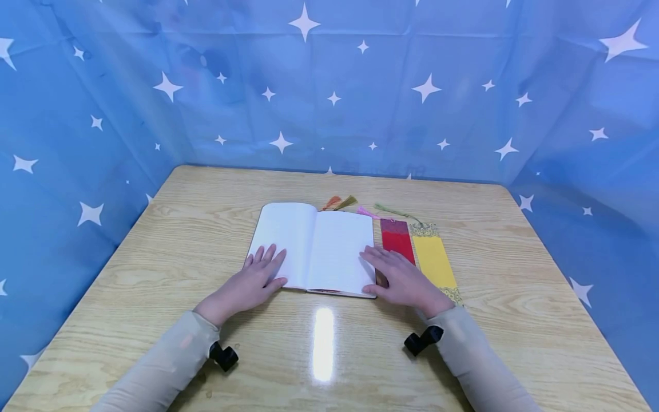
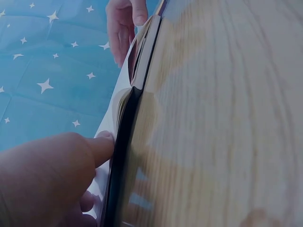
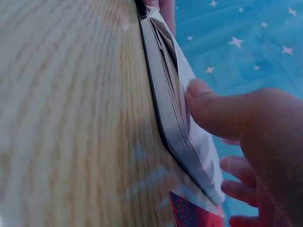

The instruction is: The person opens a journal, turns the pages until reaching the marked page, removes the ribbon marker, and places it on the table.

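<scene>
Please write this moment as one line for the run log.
notebook: open on table; left hand: touches left page; right hand: touches right page; red bookmark, yellow bookmark: right of notebook

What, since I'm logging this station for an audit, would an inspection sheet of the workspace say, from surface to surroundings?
Surface: wood-grain table, with a bright reflection in front of the notebook.
Job's things: notebook lying open; red bookmark and yellow bookmark to its right; orange tassel and olive tassel beyond its far edge.
Clutter: nothing seen.
Hands: left hand rests on the left page, right hand at the right page's outer edge, partly covering the red bookmark in the head view.
Cables: nothing seen.
Surroundings: blue star-patterned cloth behind and on both sides.
</scene>
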The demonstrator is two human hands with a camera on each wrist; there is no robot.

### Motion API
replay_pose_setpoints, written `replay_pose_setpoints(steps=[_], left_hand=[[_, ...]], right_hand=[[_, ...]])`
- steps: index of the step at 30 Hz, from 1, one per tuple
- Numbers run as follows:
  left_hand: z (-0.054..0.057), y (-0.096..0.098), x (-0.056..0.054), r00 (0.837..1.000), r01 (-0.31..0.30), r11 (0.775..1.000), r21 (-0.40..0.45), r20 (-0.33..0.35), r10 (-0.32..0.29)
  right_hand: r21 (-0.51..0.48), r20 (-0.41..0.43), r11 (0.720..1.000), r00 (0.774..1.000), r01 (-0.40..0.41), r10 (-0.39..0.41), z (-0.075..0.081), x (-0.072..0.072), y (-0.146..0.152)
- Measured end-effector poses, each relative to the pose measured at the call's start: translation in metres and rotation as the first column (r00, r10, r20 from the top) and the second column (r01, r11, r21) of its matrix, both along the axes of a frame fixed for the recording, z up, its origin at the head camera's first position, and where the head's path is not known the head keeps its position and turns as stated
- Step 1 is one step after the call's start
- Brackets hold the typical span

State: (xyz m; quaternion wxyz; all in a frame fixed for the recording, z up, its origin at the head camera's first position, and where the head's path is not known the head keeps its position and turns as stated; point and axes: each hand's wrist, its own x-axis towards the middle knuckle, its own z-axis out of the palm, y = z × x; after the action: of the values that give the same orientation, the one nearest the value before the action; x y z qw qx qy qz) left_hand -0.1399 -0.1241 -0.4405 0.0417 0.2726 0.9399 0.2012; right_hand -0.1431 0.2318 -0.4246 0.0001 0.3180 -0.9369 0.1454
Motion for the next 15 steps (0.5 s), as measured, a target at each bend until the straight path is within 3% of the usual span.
replay_pose_setpoints(steps=[15], left_hand=[[0.0007,0.0000,0.0021,1.000,0.002,1.000,-0.026,0.024,-0.001]], right_hand=[[0.039,0.074,0.998,0.996,-0.048,0.045,0.0031,0.0006,0.0007]])
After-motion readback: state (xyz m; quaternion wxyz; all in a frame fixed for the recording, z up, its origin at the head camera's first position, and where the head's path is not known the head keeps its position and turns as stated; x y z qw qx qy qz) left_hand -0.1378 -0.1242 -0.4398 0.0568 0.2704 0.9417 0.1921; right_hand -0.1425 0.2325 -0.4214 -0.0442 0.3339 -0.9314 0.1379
